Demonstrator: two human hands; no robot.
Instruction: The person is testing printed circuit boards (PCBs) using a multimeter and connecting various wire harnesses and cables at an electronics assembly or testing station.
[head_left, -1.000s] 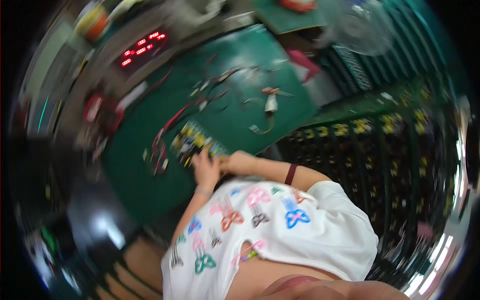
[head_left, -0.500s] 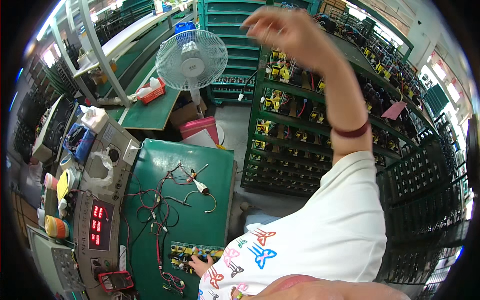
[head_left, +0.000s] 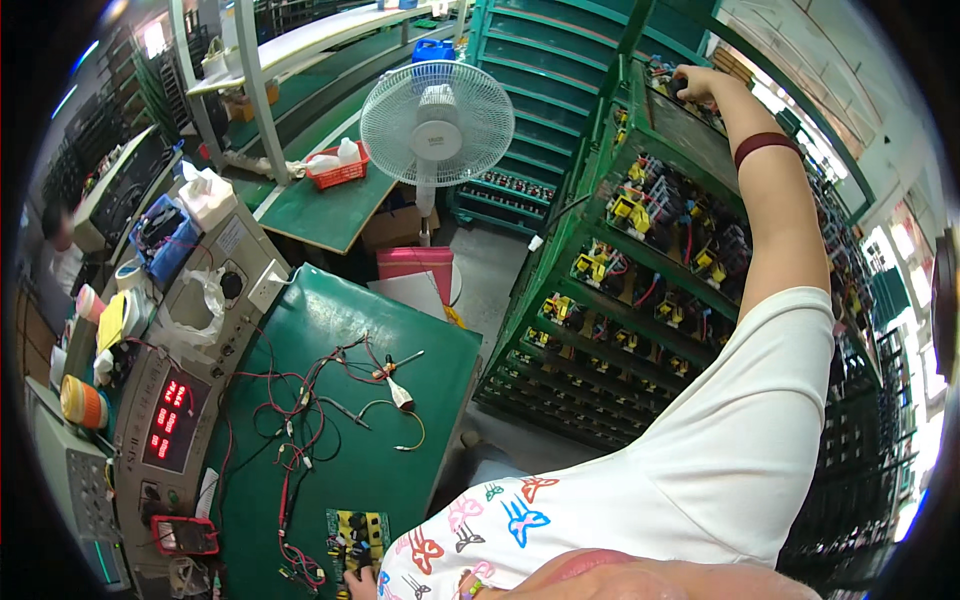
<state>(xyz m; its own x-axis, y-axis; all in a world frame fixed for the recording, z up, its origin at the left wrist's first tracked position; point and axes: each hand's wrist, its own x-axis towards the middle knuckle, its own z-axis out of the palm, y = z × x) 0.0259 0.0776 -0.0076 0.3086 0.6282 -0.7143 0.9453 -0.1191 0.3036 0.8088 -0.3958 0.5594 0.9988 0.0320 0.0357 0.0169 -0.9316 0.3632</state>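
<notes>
My left hand (head_left: 361,584) is low in the view at the near edge of the green bench, its fingers closed at a circuit board (head_left: 362,528) with yellow and black components. My body and the lower edge of the picture hide part of that hand and board. Far up to the right, my right arm stretches to the top level of a green metal rack (head_left: 560,270). There my right hand (head_left: 700,86) has its fingers curled round a dark part, seemingly on one of the circuit boards on that level. The fingertips are small and partly hidden.
Tangled test leads (head_left: 300,400) and a white-handled probe (head_left: 400,396) lie on the green bench (head_left: 400,460). A tester with red digits (head_left: 170,420) and a red-edged multimeter (head_left: 185,535) stand left. A white fan (head_left: 437,130) stands beyond the bench, left of the loaded rack.
My right hand has moved from the air down and right onto the rack's top level. The view has turned right. My left hand stays at the circuit board, which now looks turned.
</notes>
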